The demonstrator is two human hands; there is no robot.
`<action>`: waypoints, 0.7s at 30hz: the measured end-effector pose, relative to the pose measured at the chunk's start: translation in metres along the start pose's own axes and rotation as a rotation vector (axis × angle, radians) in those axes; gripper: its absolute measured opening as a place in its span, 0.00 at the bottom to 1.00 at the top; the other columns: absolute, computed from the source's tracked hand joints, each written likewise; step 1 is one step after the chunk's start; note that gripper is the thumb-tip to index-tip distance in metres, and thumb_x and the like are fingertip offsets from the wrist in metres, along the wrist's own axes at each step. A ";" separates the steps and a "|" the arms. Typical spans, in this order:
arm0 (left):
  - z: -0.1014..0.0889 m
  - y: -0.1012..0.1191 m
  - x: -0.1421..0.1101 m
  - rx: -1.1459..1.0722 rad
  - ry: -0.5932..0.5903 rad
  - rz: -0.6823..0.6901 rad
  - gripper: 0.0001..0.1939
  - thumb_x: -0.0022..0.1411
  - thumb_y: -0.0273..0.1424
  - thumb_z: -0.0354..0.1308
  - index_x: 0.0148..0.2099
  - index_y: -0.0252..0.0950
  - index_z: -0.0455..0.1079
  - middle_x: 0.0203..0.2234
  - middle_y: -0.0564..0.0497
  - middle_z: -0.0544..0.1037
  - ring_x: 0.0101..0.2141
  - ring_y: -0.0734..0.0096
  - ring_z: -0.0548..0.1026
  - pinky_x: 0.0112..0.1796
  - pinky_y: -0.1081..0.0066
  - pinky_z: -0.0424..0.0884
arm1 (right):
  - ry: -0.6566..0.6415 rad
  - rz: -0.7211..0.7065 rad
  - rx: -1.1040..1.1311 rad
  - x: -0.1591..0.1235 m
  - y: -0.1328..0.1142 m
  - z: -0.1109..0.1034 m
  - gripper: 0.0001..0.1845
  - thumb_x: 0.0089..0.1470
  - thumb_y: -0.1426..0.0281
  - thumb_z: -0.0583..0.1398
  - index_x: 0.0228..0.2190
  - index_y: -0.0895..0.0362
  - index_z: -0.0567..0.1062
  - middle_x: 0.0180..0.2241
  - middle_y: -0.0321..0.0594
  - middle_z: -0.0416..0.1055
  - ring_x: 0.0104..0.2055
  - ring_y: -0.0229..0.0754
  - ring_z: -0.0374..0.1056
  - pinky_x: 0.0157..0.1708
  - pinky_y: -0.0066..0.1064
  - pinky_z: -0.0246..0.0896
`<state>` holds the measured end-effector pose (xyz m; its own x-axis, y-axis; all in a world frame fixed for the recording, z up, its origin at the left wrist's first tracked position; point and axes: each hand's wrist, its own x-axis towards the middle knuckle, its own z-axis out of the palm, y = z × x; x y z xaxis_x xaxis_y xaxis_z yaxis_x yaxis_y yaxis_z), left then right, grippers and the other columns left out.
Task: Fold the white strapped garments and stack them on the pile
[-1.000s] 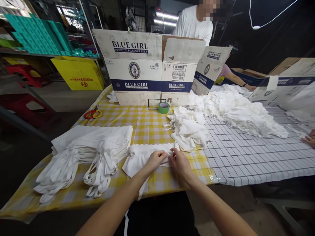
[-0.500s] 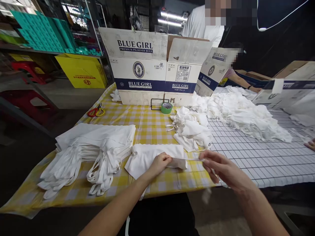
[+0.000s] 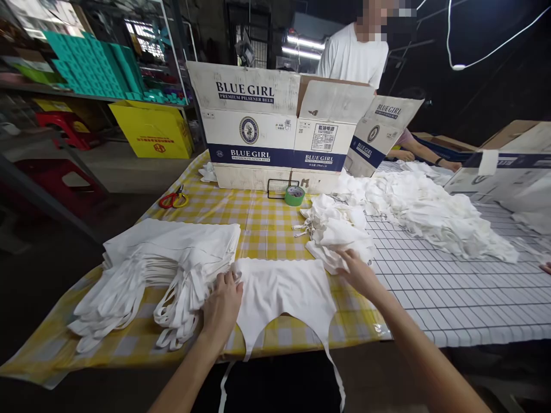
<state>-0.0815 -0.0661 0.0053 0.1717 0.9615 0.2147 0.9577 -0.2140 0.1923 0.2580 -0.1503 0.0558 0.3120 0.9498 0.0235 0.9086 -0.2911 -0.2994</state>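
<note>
Lying face-flat on the yellow-checked counter, a white garment has a gently wavy top edge, a few soft creases across its middle and a deep scooped curve at the near side, with thin straps running down past the counter's edge. It sits between a neat stack of like white pieces, their straps bunched in loops, and a loose white heap. The left hand is at the garment's upper left corner, fingers bent; whether they pinch the cloth cannot be told. The right hand reaches to the near edge of the heap, fingers and thumb held apart. The large carton behind reads "BLUE GIRL PREMIUM PILSENER BEER", on the flap and again on its navy band; a Chinese label on its short side is mostly too small to read. A second carton carries "BLUE GIRL" too and is partly covered by the first. Red lettering on the yellow bag is too fine to make out. The left hand covers that garment corner, a co-worker in a white shirt is half hidden behind the cartons, and another hand is cut off at the right border.
</note>
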 end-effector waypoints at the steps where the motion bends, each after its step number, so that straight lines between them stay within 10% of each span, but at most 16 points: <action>1: 0.001 -0.002 -0.001 0.066 -0.030 -0.014 0.17 0.63 0.37 0.43 0.48 0.32 0.62 0.40 0.43 0.67 0.31 0.63 0.72 0.28 0.67 0.67 | 0.018 0.039 -0.035 0.014 -0.004 0.014 0.25 0.50 0.69 0.58 0.51 0.51 0.66 0.49 0.46 0.65 0.37 0.45 0.68 0.34 0.31 0.58; 9: -0.004 -0.010 0.007 -0.101 -0.041 0.046 0.07 0.59 0.32 0.49 0.34 0.35 0.66 0.31 0.49 0.71 0.35 0.64 0.71 0.35 0.69 0.64 | 0.089 0.119 0.022 0.094 -0.027 0.016 0.17 0.55 0.73 0.48 0.41 0.65 0.72 0.36 0.50 0.73 0.37 0.46 0.69 0.34 0.31 0.58; 14: -0.031 -0.001 0.003 -0.658 -0.029 -0.029 0.13 0.60 0.38 0.47 0.28 0.36 0.62 0.20 0.57 0.66 0.24 0.73 0.67 0.27 0.75 0.62 | 0.133 -0.007 0.062 0.071 -0.075 0.000 0.16 0.54 0.67 0.54 0.43 0.61 0.69 0.40 0.50 0.71 0.41 0.47 0.66 0.37 0.33 0.57; 21: -0.067 0.082 -0.023 -0.975 0.098 0.202 0.06 0.58 0.30 0.51 0.39 0.37 0.67 0.42 0.47 0.71 0.38 0.67 0.71 0.39 0.69 0.68 | -0.528 -0.221 0.870 -0.007 -0.163 -0.027 0.23 0.53 0.50 0.52 0.31 0.58 0.70 0.26 0.37 0.68 0.25 0.37 0.66 0.20 0.25 0.57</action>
<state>-0.0230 -0.1175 0.0804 0.2487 0.8823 0.3996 0.2972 -0.4621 0.8355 0.1151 -0.1128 0.1302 -0.1886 0.9623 -0.1961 0.3513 -0.1204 -0.9285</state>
